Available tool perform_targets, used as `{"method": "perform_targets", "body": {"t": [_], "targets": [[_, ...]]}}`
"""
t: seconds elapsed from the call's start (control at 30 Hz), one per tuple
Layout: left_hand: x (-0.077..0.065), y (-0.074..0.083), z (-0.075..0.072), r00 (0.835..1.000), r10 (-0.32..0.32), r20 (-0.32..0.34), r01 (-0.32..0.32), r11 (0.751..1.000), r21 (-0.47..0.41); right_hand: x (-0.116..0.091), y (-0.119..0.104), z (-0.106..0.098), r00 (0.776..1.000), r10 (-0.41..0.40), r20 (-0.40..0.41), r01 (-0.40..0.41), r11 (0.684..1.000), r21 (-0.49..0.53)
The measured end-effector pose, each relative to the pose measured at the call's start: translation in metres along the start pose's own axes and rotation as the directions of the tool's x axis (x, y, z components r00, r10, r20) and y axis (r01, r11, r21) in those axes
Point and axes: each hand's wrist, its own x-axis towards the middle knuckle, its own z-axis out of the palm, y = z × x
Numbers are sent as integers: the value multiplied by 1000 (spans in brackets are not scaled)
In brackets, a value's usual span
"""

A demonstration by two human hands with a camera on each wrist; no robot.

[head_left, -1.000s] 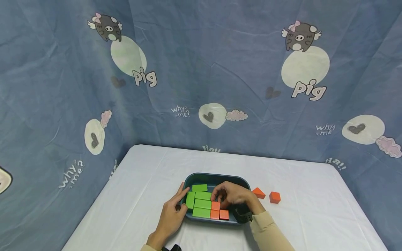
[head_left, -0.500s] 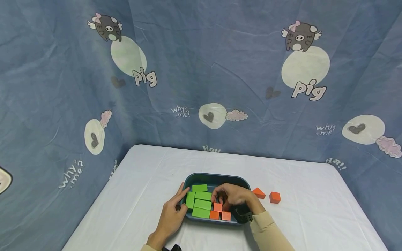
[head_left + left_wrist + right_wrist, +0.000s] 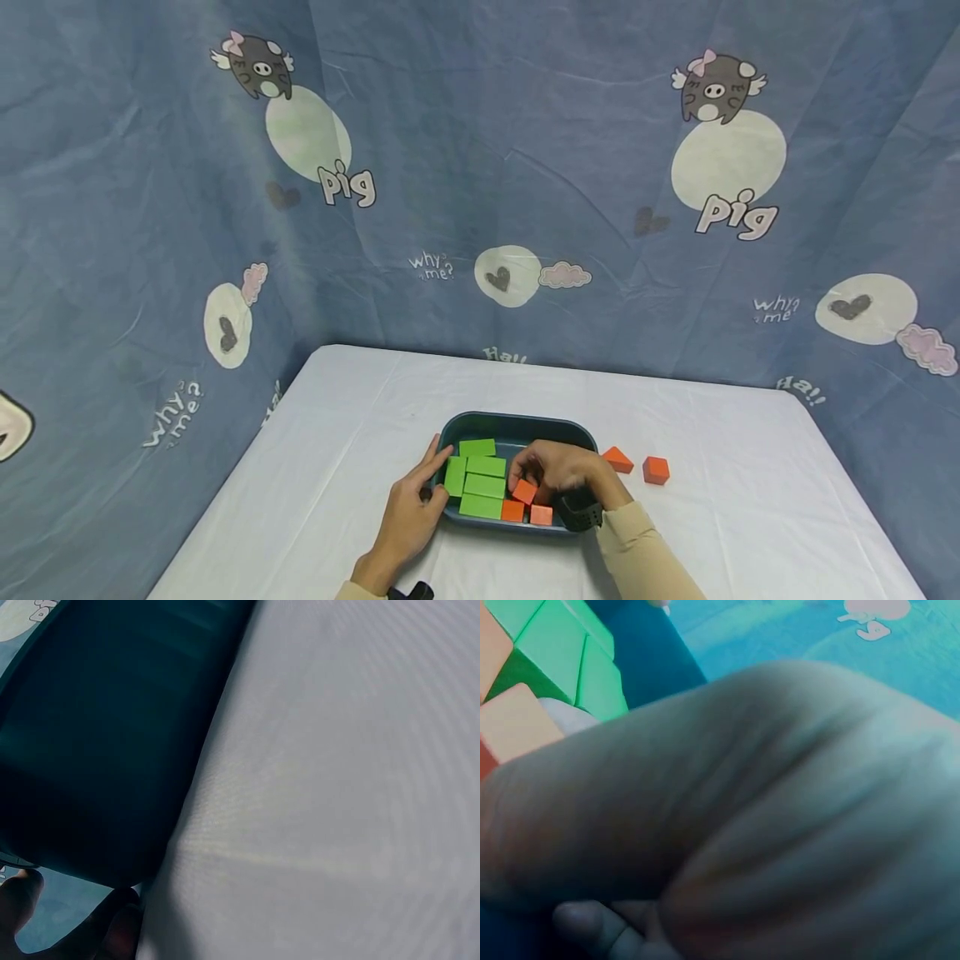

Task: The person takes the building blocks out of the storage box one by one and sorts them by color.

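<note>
Inside a dark blue-green tray (image 3: 510, 425), several green blocks (image 3: 483, 485) lie at the left with orange-red cubes beside them. My right hand (image 3: 558, 467) reaches into the tray, thumb and index finger pinching a turned orange-red cube (image 3: 524, 492). Two more cubes, one orange-red (image 3: 513, 510) and one paler (image 3: 541, 515), sit by the near wall. In the right wrist view, my hand (image 3: 727, 795) covers most of the cubes. My left hand (image 3: 411, 508) holds the tray's left end, its thumb and index finger spread along the rim; the tray wall (image 3: 112, 750) fills much of the left wrist view.
On the white tablecloth (image 3: 750, 483), right of the tray, lie an orange-red triangular block (image 3: 618, 460) and another orange-red cube (image 3: 656, 470). A blue printed curtain (image 3: 615, 317) hangs behind and to the left of the table.
The pinched cube has shifted right and turned at an angle under my right fingers. The paler near cube has slid right, away from its neighbour. My left hand stays in place.
</note>
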Motion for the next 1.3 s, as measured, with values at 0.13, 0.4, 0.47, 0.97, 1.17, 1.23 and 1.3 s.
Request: {"method": "perform_targets", "body": {"t": [0.13, 0.4, 0.47, 0.97, 1.17, 1.23, 1.3], "targets": [[2, 2, 0, 1000, 0, 9, 0, 1000, -8, -2, 0, -1, 998, -6, -55, 6, 1000, -7], [-1, 1, 1, 1000, -20, 7, 20, 1000, 6, -4, -2, -3, 989, -67, -136, 68, 998, 1], [-2, 1, 1, 1000, -22, 9, 22, 1000, 3, -6, -4, -3, 985, -76, -155, 78, 997, 7], [1, 2, 1, 1000, -25, 7, 25, 1000, 17, -27, -21, -17, 943, -109, -315, 120, 993, 14], [0, 4, 3, 999, -40, 13, 40, 999, 21, -43, -22, -25, 909, -86, -407, 120, 991, 57], [0, 5, 2, 999, -37, 10, 37, 999, 19, -50, -23, -28, 888, -74, -454, 107, 993, 48], [0, 6, 1, 999, -32, 4, 32, 999, 22, -56, -23, -31, 862, -67, -503, 88, 996, 19]]}}
